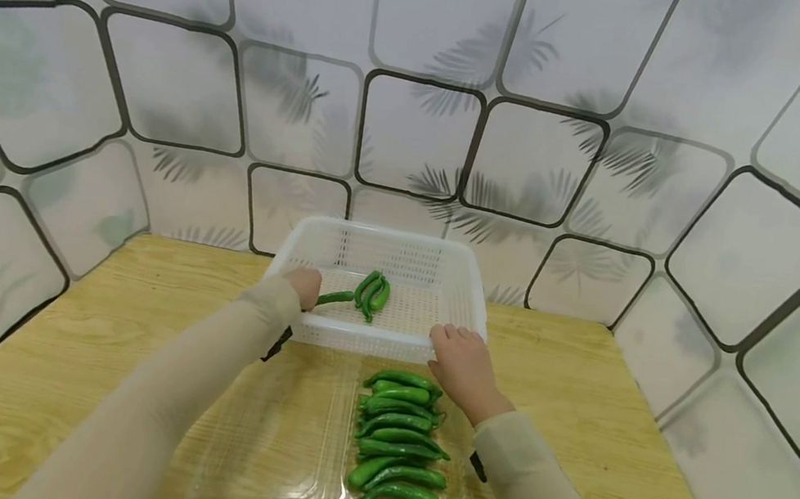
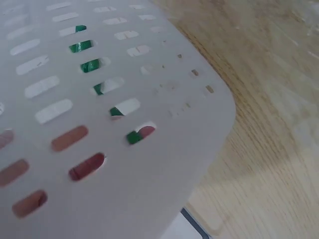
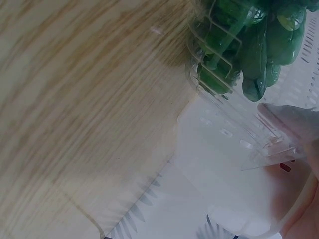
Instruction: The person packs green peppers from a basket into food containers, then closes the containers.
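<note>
A white slotted plastic basket [image 1: 368, 336] stands at the back of the table, with several green chili peppers [image 1: 373, 294] on its floor. My left hand [image 1: 303, 286] is over the basket's left front corner and holds one green chili pepper [image 1: 335, 298], which sticks out to the right. Through the slots in the left wrist view, fingers [image 2: 87, 167] show beside green pieces of pepper. My right hand [image 1: 464, 368] grips the basket's front rim near the right corner, fingers over the edge and thumb [image 3: 286, 117] outside.
In front of the basket lies an opened clear plastic clamshell box [image 1: 275, 433]. Its right half holds a column of green chili peppers [image 1: 401, 439] laid crosswise. The wooden table [image 1: 561, 399] meets a patterned wall covering [image 1: 413, 136] at the back and sides.
</note>
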Tool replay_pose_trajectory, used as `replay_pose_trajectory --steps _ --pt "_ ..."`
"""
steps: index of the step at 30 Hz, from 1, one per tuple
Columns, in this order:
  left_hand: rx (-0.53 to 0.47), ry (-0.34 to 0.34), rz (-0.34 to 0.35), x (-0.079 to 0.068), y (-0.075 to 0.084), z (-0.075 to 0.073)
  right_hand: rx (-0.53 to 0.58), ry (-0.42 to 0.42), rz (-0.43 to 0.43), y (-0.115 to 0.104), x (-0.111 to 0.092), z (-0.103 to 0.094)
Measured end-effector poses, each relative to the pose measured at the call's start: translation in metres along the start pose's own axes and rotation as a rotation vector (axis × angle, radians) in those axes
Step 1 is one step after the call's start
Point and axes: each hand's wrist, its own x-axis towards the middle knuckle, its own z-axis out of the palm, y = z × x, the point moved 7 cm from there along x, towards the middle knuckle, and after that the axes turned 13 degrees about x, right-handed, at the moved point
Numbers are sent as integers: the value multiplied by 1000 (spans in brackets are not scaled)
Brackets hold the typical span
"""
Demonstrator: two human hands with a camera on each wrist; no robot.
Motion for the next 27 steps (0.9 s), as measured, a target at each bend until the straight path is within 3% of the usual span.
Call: replay_pose_trajectory --steps 3,7,18,27 --pt "-21 32 22 -24 5 -12 1 -1 3 0 0 -1" --pt "-19 83 54 -43 10 -23 2 -1 -1 0 0 -2" --pt "-65 144 145 -53 11 -26 16 -6 -4 -1 0 -1" --pt "-143 209 188 -78 18 -38 28 -1 -6 -1 0 -2"
